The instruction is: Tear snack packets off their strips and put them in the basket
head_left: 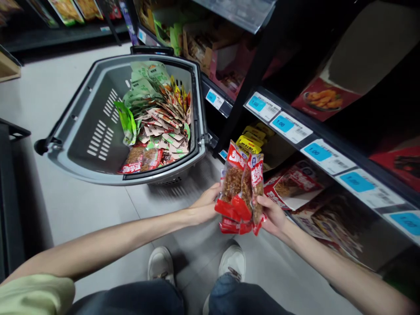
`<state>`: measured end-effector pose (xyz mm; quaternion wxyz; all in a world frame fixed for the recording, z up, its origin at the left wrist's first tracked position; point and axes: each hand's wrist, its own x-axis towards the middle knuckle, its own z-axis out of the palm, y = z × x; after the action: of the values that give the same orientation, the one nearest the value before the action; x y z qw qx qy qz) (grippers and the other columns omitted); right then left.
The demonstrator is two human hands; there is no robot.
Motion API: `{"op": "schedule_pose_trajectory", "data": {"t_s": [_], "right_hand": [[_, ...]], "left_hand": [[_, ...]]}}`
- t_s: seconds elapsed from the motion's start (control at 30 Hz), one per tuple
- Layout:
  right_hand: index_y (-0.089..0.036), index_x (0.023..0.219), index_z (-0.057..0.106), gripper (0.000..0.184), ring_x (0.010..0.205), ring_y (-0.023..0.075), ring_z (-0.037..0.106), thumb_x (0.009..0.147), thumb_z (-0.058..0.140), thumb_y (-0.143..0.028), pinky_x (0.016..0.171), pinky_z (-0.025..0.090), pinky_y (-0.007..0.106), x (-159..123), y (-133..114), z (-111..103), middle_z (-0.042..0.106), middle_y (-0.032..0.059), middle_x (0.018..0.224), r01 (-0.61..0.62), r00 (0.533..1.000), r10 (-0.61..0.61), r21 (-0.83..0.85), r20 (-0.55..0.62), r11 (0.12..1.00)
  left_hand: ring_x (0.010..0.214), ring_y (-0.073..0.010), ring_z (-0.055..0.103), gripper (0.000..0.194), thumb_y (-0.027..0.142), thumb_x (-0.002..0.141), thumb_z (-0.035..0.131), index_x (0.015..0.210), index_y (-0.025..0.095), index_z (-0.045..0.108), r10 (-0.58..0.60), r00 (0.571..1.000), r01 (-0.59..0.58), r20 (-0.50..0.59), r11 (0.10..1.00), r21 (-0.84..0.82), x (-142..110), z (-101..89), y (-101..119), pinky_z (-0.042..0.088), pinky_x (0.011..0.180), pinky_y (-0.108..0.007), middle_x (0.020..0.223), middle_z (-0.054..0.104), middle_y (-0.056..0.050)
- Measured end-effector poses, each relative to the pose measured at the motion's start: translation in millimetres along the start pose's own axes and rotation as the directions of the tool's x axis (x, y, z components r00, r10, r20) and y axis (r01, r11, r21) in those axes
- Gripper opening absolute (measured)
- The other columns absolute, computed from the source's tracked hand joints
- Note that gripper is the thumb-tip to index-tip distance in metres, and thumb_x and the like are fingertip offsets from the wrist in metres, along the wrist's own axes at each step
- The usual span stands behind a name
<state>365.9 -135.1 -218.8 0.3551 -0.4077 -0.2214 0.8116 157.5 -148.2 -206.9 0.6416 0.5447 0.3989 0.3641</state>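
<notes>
Between my two hands is a bunch of red-and-clear snack packets (233, 179) with brown food showing through. My left hand (210, 203) grips the bunch from its left side, its fingers partly hidden behind the plastic. On the other side, my right hand (271, 214) closes on the rightmost packet (257, 183), thumb in front. Left of the hands, a grey shopping basket (82, 168) stands on the floor. It holds green packets (144, 85), many small pale packets (167, 127) and similar red snack packets (141, 158) at its near end.
Shelves with blue price tags (287, 126) run along the right. Below them sit a red-and-white snack box (295, 186) and yellow packets (251, 141). Another shelf (65, 37) with bags crosses the far left. My shoes (160, 264) are on the grey tiled floor.
</notes>
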Motion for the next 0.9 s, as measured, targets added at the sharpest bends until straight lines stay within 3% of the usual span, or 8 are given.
{"op": "schedule_pose_trajectory", "data": {"t_s": [0.17, 0.3, 0.43, 0.53, 0.6, 0.7, 0.77, 0.9], "right_hand": [[-0.023, 0.073, 0.06, 0.03, 0.077, 0.0222, 0.07, 0.056, 0.083, -0.03, 0.082, 0.059, 0.039, 1.2, -3.6, -2.3, 0.07, -0.0016, 0.077, 0.001, 1.0, 0.0, -0.023, 0.026, 1.0], [-0.022, 0.06, 0.056, 0.029, 0.055, 0.0173, 0.064, 0.051, 0.083, -0.029, 0.069, 0.061, 0.035, -1.6, -17.4, -19.0, 0.064, -0.0036, 0.061, 0.034, 0.999, -0.035, -0.068, -0.012, 0.997], [-0.023, 0.061, 0.058, 0.024, 0.049, 0.018, 0.061, 0.048, 0.078, -0.025, 0.062, 0.06, 0.036, -9.6, -30.8, -41.3, 0.065, -0.0017, 0.06, 0.026, 0.999, -0.032, -0.142, -0.041, 0.99], [-0.024, 0.066, 0.06, 0.023, 0.055, 0.0221, 0.064, 0.048, 0.075, -0.026, 0.064, 0.059, 0.041, -14.2, -31.2, -51.3, 0.068, 0.0014, 0.066, 0.011, 0.996, -0.027, -0.178, -0.085, 0.984], [-0.024, 0.068, 0.06, 0.026, 0.059, 0.0241, 0.066, 0.047, 0.075, -0.026, 0.068, 0.059, 0.044, -15.3, -27.8, -53.2, 0.069, 0.0023, 0.07, 0.009, 0.995, -0.027, -0.18, -0.098, 0.984], [-0.024, 0.075, 0.062, 0.032, 0.06, 0.0239, 0.065, 0.047, 0.076, -0.024, 0.067, 0.058, 0.043, -14.6, -23.7, -50.4, 0.069, 0.0011, 0.07, 0.006, 0.997, -0.019, -0.171, -0.078, 0.985], [-0.024, 0.08, 0.063, 0.035, 0.055, 0.0208, 0.062, 0.048, 0.077, -0.023, 0.064, 0.057, 0.04, -13.6, -23.9, -46.3, 0.066, -0.0016, 0.065, 0.016, 0.999, -0.023, -0.16, -0.042, 0.987], [-0.026, 0.09, 0.065, 0.041, 0.049, 0.0166, 0.057, 0.051, 0.079, -0.021, 0.059, 0.055, 0.033, -12.2, -28.6, -37.3, 0.06, -0.0054, 0.056, 0.046, 0.999, -0.047, -0.169, -0.004, 0.985]], "left_hand": [[0.1, -0.0252, 0.06, 0.039, 0.035, 0.071, 0.075, 0.102, 0.013, 0.066, -0.051, 0.998, 0.048, -0.024, 0.991, -0.124, -1.1, -0.8, -3.2, 0.049, 0.093, -0.039, 0.099, 0.069, -0.008], [0.101, -0.0239, 0.061, 0.04, 0.032, 0.076, 0.071, 0.109, 0.012, 0.061, -0.075, 0.996, 0.063, -0.057, 0.98, -0.189, 1.1, -5.8, -8.8, 0.049, 0.093, -0.038, 0.105, 0.067, -0.01], [0.112, -0.0227, 0.061, 0.08, 0.028, 0.08, 0.069, 0.146, 0.022, 0.023, -0.057, 0.988, 0.002, -0.147, 0.937, -0.349, 4.1, -15.2, -15.4, 0.049, 0.097, -0.039, 0.131, 0.056, -0.014], [0.116, -0.0233, 0.059, 0.099, 0.025, 0.079, 0.07, 0.152, 0.029, 0.002, 0.003, 0.988, -0.048, -0.156, 0.957, -0.285, 6.0, -23.6, -17.6, 0.049, 0.097, -0.039, 0.141, 0.048, -0.014], [0.114, -0.0227, 0.059, 0.082, 0.025, 0.079, 0.069, 0.148, 0.026, 0.025, 0.031, 0.983, -0.056, -0.184, 0.989, -0.136, 7.3, -27.5, -17.5, 0.048, 0.097, -0.037, 0.137, 0.052, -0.012], [0.101, -0.0194, 0.06, 0.027, 0.026, 0.082, 0.064, 0.107, 0.017, 0.067, 0.021, 0.975, 0.004, -0.221, 0.994, 0.111, 8.6, -28.2, -15.5, 0.046, 0.093, -0.034, 0.112, 0.067, -0.007], [0.09, -0.0174, 0.06, 0.016, 0.024, 0.084, 0.059, 0.092, 0.016, 0.071, -0.014, 0.971, 0.054, -0.24, 0.986, 0.158, 8.3, -26.1, -12.6, 0.045, 0.086, -0.032, 0.098, 0.07, -0.005], [0.087, -0.0168, 0.058, 0.02, 0.021, 0.084, 0.056, 0.095, 0.018, 0.073, -0.012, 0.962, 0.046, -0.274, 0.992, 0.119, 5.4, -20.2, -3.3, 0.044, 0.084, -0.03, 0.094, 0.068, -0.004]]}}
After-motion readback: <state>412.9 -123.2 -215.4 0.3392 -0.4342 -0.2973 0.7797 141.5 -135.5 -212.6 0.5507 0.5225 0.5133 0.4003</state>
